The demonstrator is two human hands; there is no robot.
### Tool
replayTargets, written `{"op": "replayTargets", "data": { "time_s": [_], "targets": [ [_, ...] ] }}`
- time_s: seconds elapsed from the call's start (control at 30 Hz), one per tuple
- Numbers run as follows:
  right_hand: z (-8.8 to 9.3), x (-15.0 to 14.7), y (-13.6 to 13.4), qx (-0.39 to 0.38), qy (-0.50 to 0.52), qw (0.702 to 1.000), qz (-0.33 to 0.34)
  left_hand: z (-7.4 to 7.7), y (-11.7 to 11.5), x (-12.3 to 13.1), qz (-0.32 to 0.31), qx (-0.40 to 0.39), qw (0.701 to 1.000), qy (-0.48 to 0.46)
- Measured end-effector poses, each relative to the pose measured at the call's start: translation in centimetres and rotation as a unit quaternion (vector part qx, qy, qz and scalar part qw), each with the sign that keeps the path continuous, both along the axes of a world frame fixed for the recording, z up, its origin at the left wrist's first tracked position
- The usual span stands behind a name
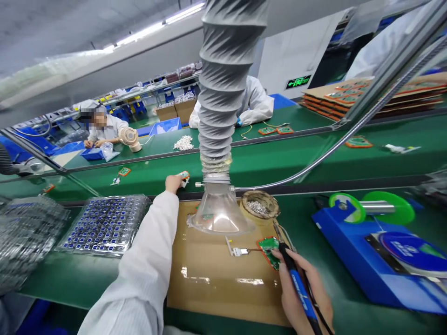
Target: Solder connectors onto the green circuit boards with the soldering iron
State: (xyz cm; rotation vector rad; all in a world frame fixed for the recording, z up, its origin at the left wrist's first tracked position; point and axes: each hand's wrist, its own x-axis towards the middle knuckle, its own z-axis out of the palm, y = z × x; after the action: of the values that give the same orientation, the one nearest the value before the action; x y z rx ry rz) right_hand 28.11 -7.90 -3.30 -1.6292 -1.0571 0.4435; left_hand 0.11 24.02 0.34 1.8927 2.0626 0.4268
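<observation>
My right hand (303,288) is closed around a blue and black soldering iron (296,284), its tip pointing up and away beside a tin of solder bits. A green circuit board (268,250) with an orange edge lies by my right fingertips; whether they touch it I cannot tell. From that board a short lead runs left to a white connector (240,251) on the brown work mat (209,293). Stretched forward over the green belt, my left hand (173,183) grips a small orange-edged circuit board (184,175) with a white part attached.
A clear fume hood (223,209) on a grey hose hangs over the mat. Around it are a round tin (260,204), a tray of small blue parts (104,223) and a blue solder-wire feeder (377,260). Co-workers sit beyond the belt (157,167), where boards lie.
</observation>
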Motion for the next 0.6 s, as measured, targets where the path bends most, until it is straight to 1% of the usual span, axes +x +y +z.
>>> {"op": "replayTargets", "data": {
  "time_s": [0.03, 0.1, 0.2, 0.27, 0.3, 0.37, 0.43, 0.5, 0.53, 0.57, 0.6],
  "targets": [
    [-0.2, 0.1, 0.0, 0.012, 0.01, 1.0, 0.004, -0.1, -1.4, -0.8, 0.027, 0.031, 0.998, -0.053],
    [-0.7, 0.2, 0.0, 0.045, 0.022, 0.999, 0.008, -0.5, -5.0, -2.3, 0.082, 0.095, 0.977, -0.172],
    [-1.2, 0.4, -0.4, 0.089, 0.03, 0.995, -0.014, -1.3, -12.1, -4.1, 0.137, 0.16, 0.93, -0.299],
    [-0.9, 0.2, -1.1, 0.111, 0.044, 0.993, -0.023, -1.4, -17.1, -4.6, 0.151, 0.182, 0.903, -0.359],
    [-0.6, 0.0, -1.5, 0.117, 0.05, 0.992, -0.023, -1.5, -19.5, -4.7, 0.145, 0.183, 0.891, -0.39],
    [0.1, -0.6, -2.4, 0.118, 0.05, 0.992, -0.016, -1.5, -23.5, -4.4, 0.117, 0.142, 0.865, -0.468],
    [0.3, -1.3, -3.1, 0.102, 0.048, 0.994, -0.002, -1.6, -25.9, -3.5, 0.068, 0.059, 0.844, -0.529],
    [0.0, -2.1, -3.3, 0.083, 0.064, 0.994, 0.04, -1.9, -26.6, -2.1, -0.004, -0.026, 0.838, -0.545],
    [-0.3, -2.5, -3.3, 0.071, 0.071, 0.992, 0.072, -2.1, -26.5, -1.3, -0.046, -0.047, 0.848, -0.526],
    [-0.8, -2.8, -3.1, 0.06, 0.073, 0.989, 0.113, -2.3, -26.2, -0.5, -0.089, -0.05, 0.87, -0.483],
    [-1.3, -3.1, -2.9, 0.049, 0.064, 0.984, 0.159, -2.5, -25.7, 0.2, -0.126, -0.034, 0.9, -0.415]
  ]
}}
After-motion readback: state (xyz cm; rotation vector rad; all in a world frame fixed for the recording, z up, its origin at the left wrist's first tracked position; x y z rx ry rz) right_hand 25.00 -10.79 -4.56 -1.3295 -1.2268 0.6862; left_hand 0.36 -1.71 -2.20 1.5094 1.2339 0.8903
